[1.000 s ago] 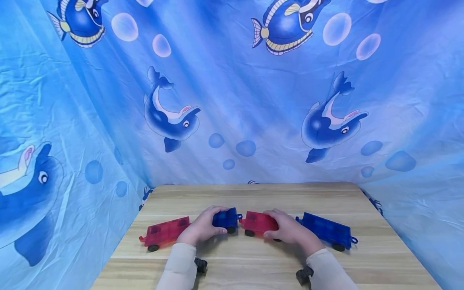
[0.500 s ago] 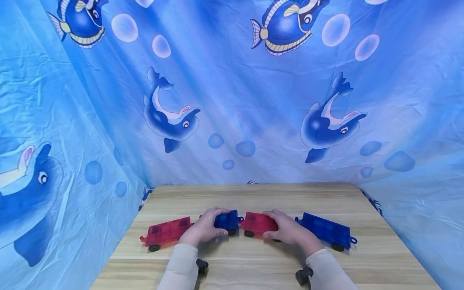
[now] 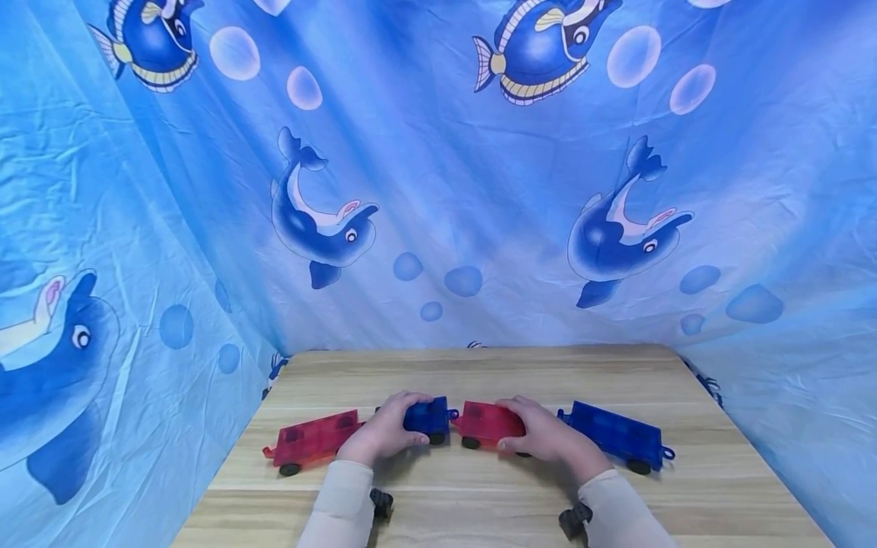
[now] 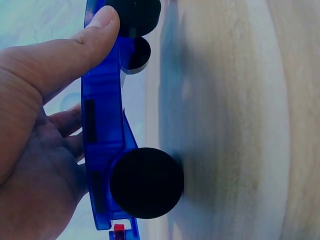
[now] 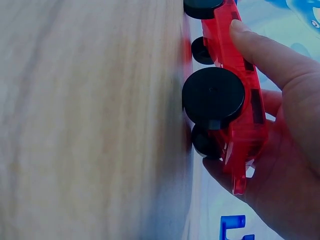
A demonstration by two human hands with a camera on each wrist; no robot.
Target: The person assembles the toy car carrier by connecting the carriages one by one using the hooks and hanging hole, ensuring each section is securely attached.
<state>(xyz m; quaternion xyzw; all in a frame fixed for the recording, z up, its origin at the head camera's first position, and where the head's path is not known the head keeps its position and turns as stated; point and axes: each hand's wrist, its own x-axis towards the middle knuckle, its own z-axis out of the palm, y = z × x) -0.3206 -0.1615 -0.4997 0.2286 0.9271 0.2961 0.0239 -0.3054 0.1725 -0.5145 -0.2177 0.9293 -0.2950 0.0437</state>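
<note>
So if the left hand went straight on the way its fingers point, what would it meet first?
Past the blue car it holds, the left hand would likely meet the red car in the right hand; whether the cars touch is unclear.

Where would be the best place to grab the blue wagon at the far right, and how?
Probably from above, pinching its two long sides near mid-body. The blue wagon stands upright, wheel side down, and its body is long and narrow; the small couplings jutting from its ends look like poorer handholds.
</note>
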